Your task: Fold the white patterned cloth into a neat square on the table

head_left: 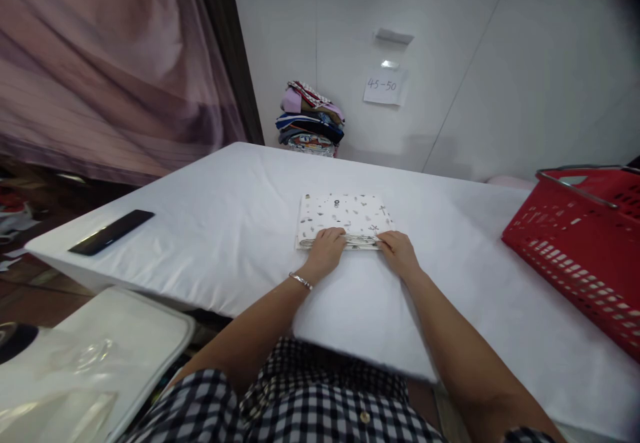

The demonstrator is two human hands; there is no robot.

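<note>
- Folded white printed cloth (345, 216): centre of white-covered table (225, 230), left hand (325, 251) and right hand (399, 252) on its near edge.
- Flat black slab (111, 232): table's left.
- Red plastic basket (580, 243): table's right.
- Stacked folded clothes (310, 120): behind table.

One handwritten number sign

A white paper note (385, 86) stuck on the pale wall (500, 63) behind the worktop (225, 230) reads "45-50"; nothing else is legible.
</note>
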